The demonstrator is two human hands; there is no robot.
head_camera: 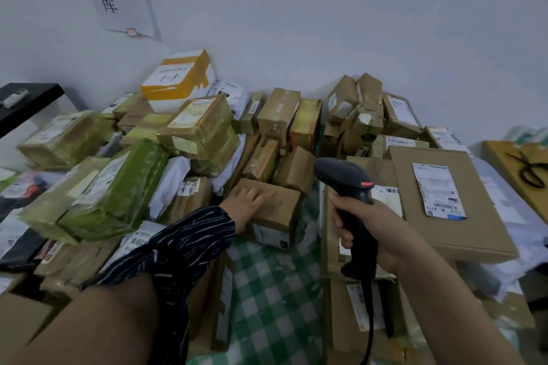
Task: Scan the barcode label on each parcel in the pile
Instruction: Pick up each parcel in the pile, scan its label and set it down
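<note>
A pile of parcels covers a green-checked cloth point(275, 299). My left hand point(247, 201) lies flat on top of a small brown cardboard box point(278, 216) in the middle, fingers spread over its lid; a white label shows on the box's front face. My right hand point(373, 231) is closed around the grip of a black barcode scanner point(347, 184), whose head with a red stripe points away toward the pile. The scanner's cable hangs down past my wrist. A flat brown parcel point(450, 204) with a white barcode label lies just right of the scanner.
Green-wrapped parcels point(118, 190) and taped boxes stack up at left, with a white-and-orange box point(178, 80) behind. More brown boxes point(364, 109) lean against the white wall. Black scissors point(530, 172) rest on a box at far right. A black shelf point(26, 101) stands far left.
</note>
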